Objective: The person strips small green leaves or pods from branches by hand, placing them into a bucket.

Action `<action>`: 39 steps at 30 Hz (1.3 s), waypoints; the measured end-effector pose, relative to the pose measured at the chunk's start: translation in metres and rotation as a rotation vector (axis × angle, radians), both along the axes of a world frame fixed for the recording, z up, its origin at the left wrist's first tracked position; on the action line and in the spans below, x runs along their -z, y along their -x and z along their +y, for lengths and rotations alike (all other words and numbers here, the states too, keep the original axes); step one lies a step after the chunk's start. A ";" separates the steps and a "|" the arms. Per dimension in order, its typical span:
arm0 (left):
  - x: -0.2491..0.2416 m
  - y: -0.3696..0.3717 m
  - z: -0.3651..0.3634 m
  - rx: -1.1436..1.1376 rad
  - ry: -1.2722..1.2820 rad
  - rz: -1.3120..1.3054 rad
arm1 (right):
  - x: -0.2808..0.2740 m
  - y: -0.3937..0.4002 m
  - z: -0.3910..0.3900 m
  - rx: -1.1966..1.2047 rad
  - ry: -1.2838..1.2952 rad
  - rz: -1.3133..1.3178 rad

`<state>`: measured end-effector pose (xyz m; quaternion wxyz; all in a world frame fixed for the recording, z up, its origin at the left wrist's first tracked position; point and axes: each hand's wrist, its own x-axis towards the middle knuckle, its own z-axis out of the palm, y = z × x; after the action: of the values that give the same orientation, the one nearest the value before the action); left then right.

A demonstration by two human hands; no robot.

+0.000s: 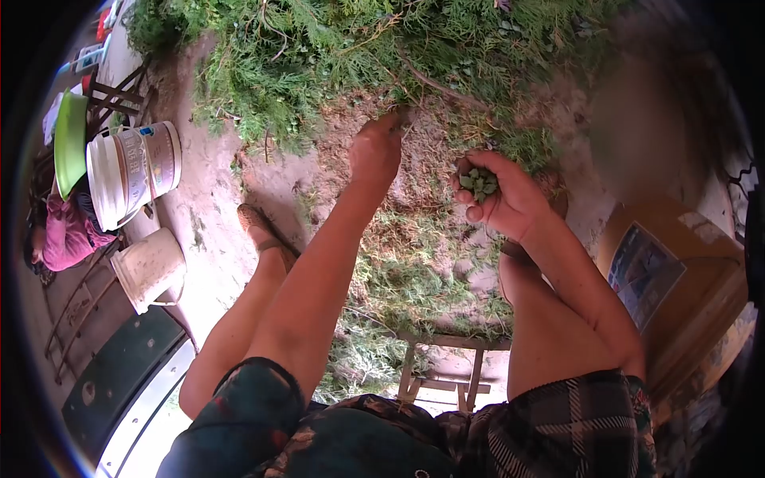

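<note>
My right hand (514, 199) is cupped, palm up, with its fingers curled around a small heap of green cones (480, 184). My left hand (376, 150) reaches forward, low over the littered ground, with its fingers drawn together near the tips. Whatever they pinch, if anything, is too small and dark to make out. Just beyond both hands lies a large pile of leafy green conifer branches (319, 72), with a bare brown stem (438, 86) across its front. Loose needles and bits of twig (422, 247) cover the floor between my feet.
A wooden stool (454, 342) is beneath me. On the left are a white paint bucket (139, 167), a smaller pale bucket (150, 267), a green basin (70, 143) and a person in a pink top (72, 235). A brown container (677, 279) stands close on the right.
</note>
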<state>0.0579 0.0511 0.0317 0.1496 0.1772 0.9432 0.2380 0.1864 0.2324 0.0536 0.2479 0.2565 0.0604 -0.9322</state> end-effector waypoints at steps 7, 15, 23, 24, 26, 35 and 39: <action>-0.009 -0.009 0.005 -0.040 0.057 0.121 | -0.010 0.004 -0.006 -0.075 -0.322 -0.084; -0.038 -0.024 0.016 0.037 -0.322 -0.150 | 0.000 0.001 -0.004 0.041 -0.069 -0.051; 0.036 0.022 0.032 -0.032 0.046 0.187 | -0.008 0.001 -0.003 0.014 -0.166 -0.134; 0.035 0.021 0.024 -0.030 0.050 0.190 | -0.006 0.000 -0.003 0.022 -0.142 -0.098; 0.030 0.013 0.006 -0.175 -0.012 0.146 | -0.006 0.002 -0.001 0.015 -0.164 -0.101; 0.000 0.018 -0.040 -0.734 -0.759 -0.705 | -0.008 -0.001 -0.002 -0.016 -0.219 -0.078; -0.008 0.013 -0.043 -0.594 -1.157 -1.008 | -0.013 -0.001 -0.002 -0.019 -0.232 -0.072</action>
<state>0.0446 0.0078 0.0394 0.3710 -0.1590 0.4984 0.7672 0.1876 0.2300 0.0665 0.2273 0.3162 0.1613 -0.9068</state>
